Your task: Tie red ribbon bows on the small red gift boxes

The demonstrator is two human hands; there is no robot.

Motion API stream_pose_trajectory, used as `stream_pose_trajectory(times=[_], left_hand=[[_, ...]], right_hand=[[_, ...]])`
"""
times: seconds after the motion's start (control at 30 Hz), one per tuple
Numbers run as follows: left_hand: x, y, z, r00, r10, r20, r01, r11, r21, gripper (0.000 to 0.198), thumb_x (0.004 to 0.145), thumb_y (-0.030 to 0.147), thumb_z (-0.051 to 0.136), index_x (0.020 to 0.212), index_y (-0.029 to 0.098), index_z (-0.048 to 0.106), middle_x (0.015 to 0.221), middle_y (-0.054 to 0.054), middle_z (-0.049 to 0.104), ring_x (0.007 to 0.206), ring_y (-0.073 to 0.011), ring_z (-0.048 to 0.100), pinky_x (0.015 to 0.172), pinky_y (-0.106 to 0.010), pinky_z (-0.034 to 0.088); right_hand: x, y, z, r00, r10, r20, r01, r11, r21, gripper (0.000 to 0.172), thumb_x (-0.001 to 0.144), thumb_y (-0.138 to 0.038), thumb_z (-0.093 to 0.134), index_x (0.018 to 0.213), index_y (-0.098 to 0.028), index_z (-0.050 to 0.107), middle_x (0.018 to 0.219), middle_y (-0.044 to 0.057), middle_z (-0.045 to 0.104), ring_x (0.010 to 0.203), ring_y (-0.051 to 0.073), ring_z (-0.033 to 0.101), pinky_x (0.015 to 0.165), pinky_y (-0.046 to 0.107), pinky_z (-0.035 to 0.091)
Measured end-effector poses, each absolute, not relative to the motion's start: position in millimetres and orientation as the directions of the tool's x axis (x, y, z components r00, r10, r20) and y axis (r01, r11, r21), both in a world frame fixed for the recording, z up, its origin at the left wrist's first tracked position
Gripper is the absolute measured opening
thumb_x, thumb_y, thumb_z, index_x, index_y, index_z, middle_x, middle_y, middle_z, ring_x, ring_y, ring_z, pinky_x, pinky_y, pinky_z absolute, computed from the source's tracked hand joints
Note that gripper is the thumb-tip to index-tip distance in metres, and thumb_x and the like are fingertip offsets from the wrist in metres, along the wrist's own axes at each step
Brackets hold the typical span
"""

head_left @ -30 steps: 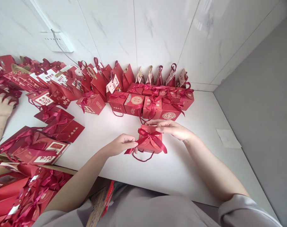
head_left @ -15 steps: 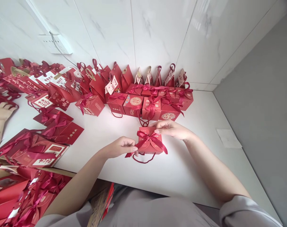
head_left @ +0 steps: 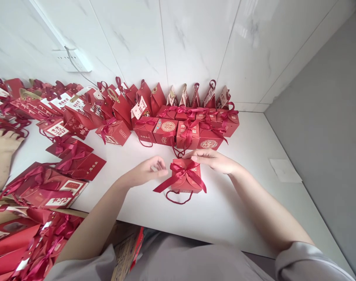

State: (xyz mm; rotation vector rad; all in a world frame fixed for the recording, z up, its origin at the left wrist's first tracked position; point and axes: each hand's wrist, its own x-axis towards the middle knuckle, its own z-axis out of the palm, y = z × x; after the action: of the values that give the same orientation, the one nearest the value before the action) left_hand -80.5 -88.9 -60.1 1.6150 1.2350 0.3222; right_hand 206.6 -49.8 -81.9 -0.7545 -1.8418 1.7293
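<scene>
A small red gift box (head_left: pixel 186 185) lies on the white table in front of me, with a dark red ribbon (head_left: pixel 185 171) tied in a bow across its top. One ribbon tail stretches out to the left, another to the lower right. A twisted cord handle (head_left: pixel 179 203) loops from the near side. My left hand (head_left: pixel 151 170) hovers just left of the box, fingers curled but apart, holding nothing. At the far right corner of the box, my right hand (head_left: pixel 213 160) grips it, thumb on top and fingers behind, partly hidden.
Rows of red gift boxes (head_left: pixel 165 132) stand against the tiled wall. More ribboned boxes (head_left: pixel 57 187) are piled at left, above a container of others. Another person's hand (head_left: pixel 6 142) is at the far left edge. White paper (head_left: pixel 285 170) lies at right.
My left hand has let go of the left ribbon tail and lifted up and slightly left. The tail now lies extended leftward. My right hand stays at the box's far corner.
</scene>
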Motion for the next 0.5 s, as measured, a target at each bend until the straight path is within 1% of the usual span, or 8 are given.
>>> stream_pose_trajectory(times=[0.03, 0.07, 0.1, 0.13, 0.2, 0.3, 0.4, 0.5], left_hand=[[-75.8, -86.3, -54.8, 0.345, 0.902, -0.259, 0.579, 0.012, 0.815, 0.03, 0.086, 0.05, 0.063, 0.094, 0.021, 0.06, 0.099, -0.002, 0.064, 0.093, -0.0194, 0.059, 0.079, -0.031, 0.045], [-69.3, -83.9, -50.5, 0.29, 0.942, -0.167, 0.598, -0.042, 0.8, 0.029, 0.086, 0.049, 0.063, 0.096, 0.023, 0.061, 0.105, -0.003, 0.063, 0.101, -0.0209, 0.059, 0.083, -0.032, 0.045], [-61.5, -81.8, -47.6, 0.281, 0.955, -0.094, 0.608, -0.101, 0.788, 0.027, 0.086, 0.048, 0.064, 0.096, 0.024, 0.064, 0.109, -0.003, 0.062, 0.107, -0.022, 0.058, 0.088, -0.034, 0.045], [-52.8, -80.1, -46.4, 0.31, 0.95, -0.037, 0.603, -0.166, 0.78, 0.024, 0.085, 0.046, 0.065, 0.095, 0.024, 0.066, 0.113, -0.003, 0.061, 0.111, -0.0226, 0.057, 0.092, -0.036, 0.045], [-35.9, -78.0, -48.6, 0.405, 0.914, 0.028, 0.573, -0.278, 0.771, 0.019, 0.083, 0.042, 0.069, 0.091, 0.025, 0.07, 0.12, -0.004, 0.058, 0.118, -0.0231, 0.055, 0.102, -0.039, 0.042], [-19.3, -78.0, -59.2, 0.469, 0.883, 0.036, 0.546, -0.322, 0.774, 0.014, 0.08, 0.036, 0.071, 0.084, 0.023, 0.071, 0.124, -0.006, 0.056, 0.124, -0.0246, 0.052, 0.108, -0.042, 0.04], [-15.4, -80.2, -69.1, 0.452, 0.892, 0.002, 0.538, -0.275, 0.797, 0.012, 0.079, 0.033, 0.072, 0.079, 0.021, 0.068, 0.126, -0.008, 0.055, 0.127, -0.0266, 0.051, 0.108, -0.043, 0.042], [-17.0, -82.0, -74.3, 0.431, 0.901, -0.049, 0.548, -0.219, 0.807, 0.013, 0.077, 0.031, 0.073, 0.076, 0.02, 0.067, 0.127, -0.008, 0.056, 0.126, -0.0281, 0.053, 0.111, -0.045, 0.039]], right_hand=[[206.4, -50.7, -80.6, -0.715, 0.699, -0.014, 0.067, 0.049, -0.997, 0.035, 0.091, -0.053, 0.06, 0.083, -0.021, 0.069, 0.128, 0.007, 0.065, 0.126, 0.028, 0.055, 0.109, 0.044, 0.037], [206.2, -51.3, -79.8, -0.708, 0.706, -0.01, 0.075, 0.061, -0.995, 0.034, 0.09, -0.052, 0.062, 0.08, -0.021, 0.067, 0.129, 0.007, 0.065, 0.127, 0.028, 0.053, 0.108, 0.044, 0.037], [205.9, -51.6, -79.5, -0.704, 0.71, 0.001, 0.076, 0.077, -0.994, 0.033, 0.089, -0.051, 0.064, 0.077, -0.021, 0.066, 0.13, 0.006, 0.064, 0.128, 0.028, 0.053, 0.108, 0.044, 0.038], [205.6, -51.7, -79.6, -0.704, 0.71, 0.018, 0.067, 0.091, -0.994, 0.032, 0.088, -0.049, 0.066, 0.075, -0.02, 0.064, 0.13, 0.007, 0.063, 0.128, 0.028, 0.053, 0.107, 0.044, 0.039], [204.8, -51.3, -81.0, -0.713, 0.699, 0.058, 0.027, 0.11, -0.994, 0.03, 0.088, -0.046, 0.067, 0.074, -0.02, 0.062, 0.13, 0.007, 0.063, 0.124, 0.027, 0.055, 0.104, 0.044, 0.041], [203.8, -50.2, -83.7, -0.727, 0.681, 0.085, -0.023, 0.1, -0.995, 0.027, 0.091, -0.042, 0.064, 0.078, -0.019, 0.06, 0.125, 0.008, 0.066, 0.115, 0.024, 0.06, 0.098, 0.041, 0.045], [203.6, -48.8, -86.3, -0.745, 0.663, 0.068, -0.025, 0.073, -0.997, 0.025, 0.092, -0.041, 0.063, 0.08, -0.018, 0.06, 0.117, 0.008, 0.069, 0.107, 0.022, 0.063, 0.094, 0.04, 0.047], [203.5, -47.7, -88.9, -0.751, 0.659, 0.038, -0.007, 0.049, -0.999, 0.025, 0.089, -0.039, 0.065, 0.078, -0.018, 0.058, 0.116, 0.008, 0.069, 0.104, 0.022, 0.064, 0.091, 0.039, 0.048]])
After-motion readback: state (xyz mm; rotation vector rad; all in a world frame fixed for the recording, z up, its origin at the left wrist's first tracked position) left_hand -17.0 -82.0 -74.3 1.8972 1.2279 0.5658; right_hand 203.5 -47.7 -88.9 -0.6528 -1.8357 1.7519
